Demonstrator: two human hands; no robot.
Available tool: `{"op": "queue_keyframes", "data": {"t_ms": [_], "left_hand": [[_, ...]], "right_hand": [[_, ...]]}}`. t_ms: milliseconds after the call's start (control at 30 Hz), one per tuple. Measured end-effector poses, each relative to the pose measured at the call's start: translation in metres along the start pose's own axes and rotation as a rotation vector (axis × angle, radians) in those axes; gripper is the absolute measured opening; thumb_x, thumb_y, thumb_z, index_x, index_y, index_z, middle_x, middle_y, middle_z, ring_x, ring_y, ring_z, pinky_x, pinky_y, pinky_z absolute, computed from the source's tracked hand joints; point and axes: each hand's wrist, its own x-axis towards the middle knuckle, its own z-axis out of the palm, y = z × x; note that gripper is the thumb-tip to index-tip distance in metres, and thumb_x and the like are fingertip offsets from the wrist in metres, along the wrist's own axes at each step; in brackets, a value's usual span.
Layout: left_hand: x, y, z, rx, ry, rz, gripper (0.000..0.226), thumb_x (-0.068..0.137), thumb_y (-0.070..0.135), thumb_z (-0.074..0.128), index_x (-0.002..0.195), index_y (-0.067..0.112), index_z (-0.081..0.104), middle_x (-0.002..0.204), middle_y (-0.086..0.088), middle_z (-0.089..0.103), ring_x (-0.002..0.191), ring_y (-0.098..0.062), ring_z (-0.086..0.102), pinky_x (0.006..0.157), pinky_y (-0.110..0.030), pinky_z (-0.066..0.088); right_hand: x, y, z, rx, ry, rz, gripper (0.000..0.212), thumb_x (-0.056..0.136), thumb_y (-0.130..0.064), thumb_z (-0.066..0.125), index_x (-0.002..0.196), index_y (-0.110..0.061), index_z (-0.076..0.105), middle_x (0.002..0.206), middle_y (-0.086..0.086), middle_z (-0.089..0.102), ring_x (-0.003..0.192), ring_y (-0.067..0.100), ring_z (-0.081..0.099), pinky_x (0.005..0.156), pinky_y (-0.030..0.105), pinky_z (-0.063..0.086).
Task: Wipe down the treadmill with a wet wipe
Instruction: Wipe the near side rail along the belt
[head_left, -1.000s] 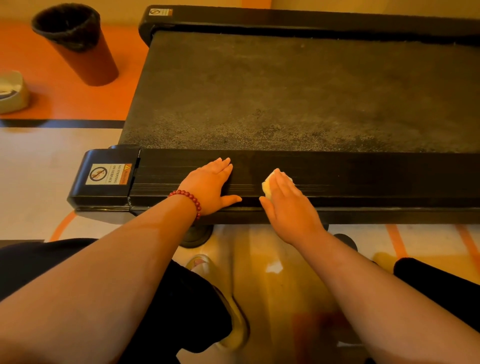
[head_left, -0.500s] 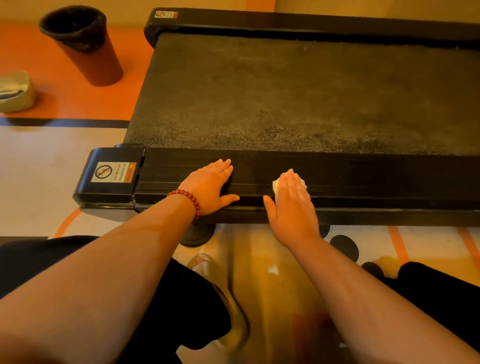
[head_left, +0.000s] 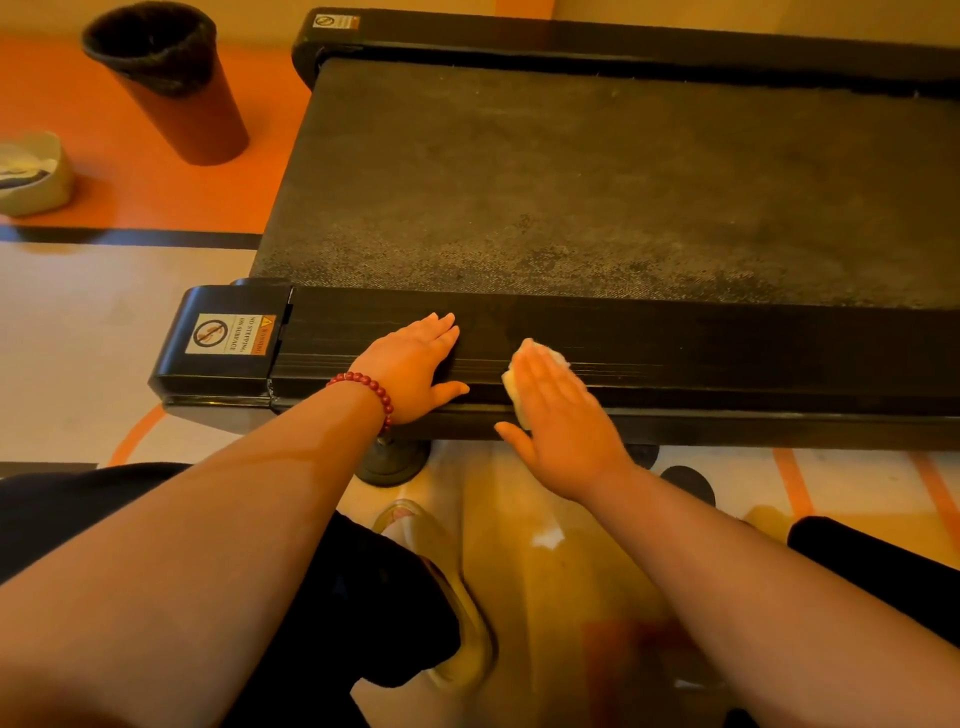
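Wet wipe (head_left: 540, 364) sits on treadmill (head_left: 675, 358) near side rail, pressed flat under my right hand (head_left: 558, 415), fingers straight. My left hand (head_left: 415, 366) rests open, palm down, just beside it.

A brown waste bin (head_left: 182, 104) with a black liner stands upright on the orange part of the floor (head_left: 78, 322), toward its far left. A pale, bowl-like container (head_left: 34, 176) sits at the left edge, apart from the bin. A black stripe (head_left: 135, 236) separates the orange area from the cream area.
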Motion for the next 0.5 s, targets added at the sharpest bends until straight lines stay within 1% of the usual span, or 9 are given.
{"op": "queue_keyframes", "data": {"t_ms": [67, 133, 200, 267, 300, 367, 433, 467, 500], "left_hand": [[-0.001, -0.002, -0.001, -0.003, 0.002, -0.013, 0.079, 0.094, 0.054, 0.044, 0.153, 0.017, 0.007, 0.161, 0.001, 0.001, 0.147, -0.016, 0.003, 0.117, -0.036, 0.015], [-0.001, -0.004, -0.003, -0.013, 0.007, -0.035, 0.081, 0.093, 0.056, 0.045, 0.153, 0.017, 0.007, 0.161, 0.001, 0.0, 0.147, -0.016, 0.003, 0.117, -0.036, 0.014], [-0.001, -0.008, -0.003, -0.023, 0.009, -0.056, 0.083, 0.092, 0.058, 0.045, 0.153, 0.017, 0.006, 0.161, 0.001, 0.0, 0.147, -0.016, 0.002, 0.117, -0.036, 0.014], [-0.001, -0.009, -0.003, -0.031, 0.0, -0.067, 0.084, 0.091, 0.059, 0.044, 0.153, 0.017, 0.006, 0.161, 0.001, 0.0, 0.147, -0.016, 0.002, 0.117, -0.037, 0.014], [-0.001, -0.009, -0.003, -0.032, -0.002, -0.068, 0.084, 0.091, 0.059, 0.044, 0.153, 0.017, 0.006, 0.161, 0.001, 0.0, 0.147, -0.016, 0.002, 0.117, -0.037, 0.014], [0.0, -0.008, -0.003, -0.032, -0.001, -0.071, 0.084, 0.091, 0.059, 0.044, 0.153, 0.017, 0.007, 0.161, 0.001, 0.001, 0.147, -0.016, 0.002, 0.117, -0.037, 0.014], [-0.001, -0.008, -0.003, -0.038, 0.001, -0.074, 0.084, 0.091, 0.059, 0.045, 0.153, 0.016, 0.007, 0.161, 0.001, 0.001, 0.147, -0.016, 0.002, 0.117, -0.038, 0.014], [-0.001, -0.008, -0.002, -0.04, 0.003, -0.074, 0.084, 0.091, 0.059, 0.045, 0.153, 0.016, 0.007, 0.161, 0.001, 0.001, 0.147, -0.016, 0.002, 0.117, -0.038, 0.015], [0.0, -0.009, -0.002, -0.04, 0.006, -0.071, 0.085, 0.09, 0.059, 0.045, 0.153, 0.016, 0.008, 0.161, 0.001, 0.001, 0.147, -0.016, 0.002, 0.118, -0.039, 0.015]], "right_hand": [[0.003, -0.005, -0.002, 0.011, -0.064, -0.065, 0.075, 0.099, -0.052, 0.034, 0.153, -0.013, 0.001, 0.162, 0.006, -0.003, 0.148, 0.016, -0.007, 0.122, 0.035, 0.007], [0.0, 0.005, -0.005, 0.013, -0.039, -0.047, 0.073, 0.099, -0.05, 0.036, 0.154, -0.012, 0.006, 0.162, 0.007, 0.003, 0.149, 0.016, -0.002, 0.121, 0.034, 0.01], [-0.003, 0.014, -0.007, 0.028, 0.04, 0.089, 0.073, 0.098, -0.05, 0.039, 0.153, -0.01, 0.013, 0.161, 0.009, 0.012, 0.149, 0.019, 0.007, 0.12, 0.031, 0.013], [0.002, 0.01, -0.006, 0.028, 0.068, 0.21, 0.074, 0.097, -0.054, 0.034, 0.153, -0.009, 0.013, 0.161, 0.01, 0.012, 0.149, 0.02, 0.009, 0.119, 0.031, 0.012], [0.006, 0.004, -0.005, 0.039, 0.059, 0.218, 0.074, 0.097, -0.054, 0.031, 0.153, -0.009, 0.012, 0.161, 0.01, 0.011, 0.149, 0.021, 0.008, 0.12, 0.033, 0.012], [0.011, -0.01, -0.007, 0.075, -0.007, 0.119, 0.073, 0.099, -0.052, 0.031, 0.154, -0.01, 0.008, 0.162, 0.008, 0.004, 0.149, 0.019, 0.001, 0.121, 0.035, 0.009], [0.01, -0.013, -0.015, 0.06, -0.096, -0.006, 0.071, 0.1, -0.05, 0.031, 0.154, -0.012, 0.005, 0.162, 0.004, 0.0, 0.149, 0.016, -0.003, 0.12, 0.032, 0.005], [0.009, -0.008, -0.018, 0.034, -0.101, -0.037, 0.071, 0.1, -0.049, 0.032, 0.154, -0.012, 0.006, 0.162, 0.004, 0.002, 0.149, 0.016, -0.002, 0.12, 0.032, 0.005], [0.009, -0.002, -0.019, 0.012, -0.077, -0.029, 0.071, 0.1, -0.05, 0.034, 0.154, -0.01, 0.009, 0.162, 0.006, 0.006, 0.149, 0.016, 0.002, 0.121, 0.032, 0.008]]}}
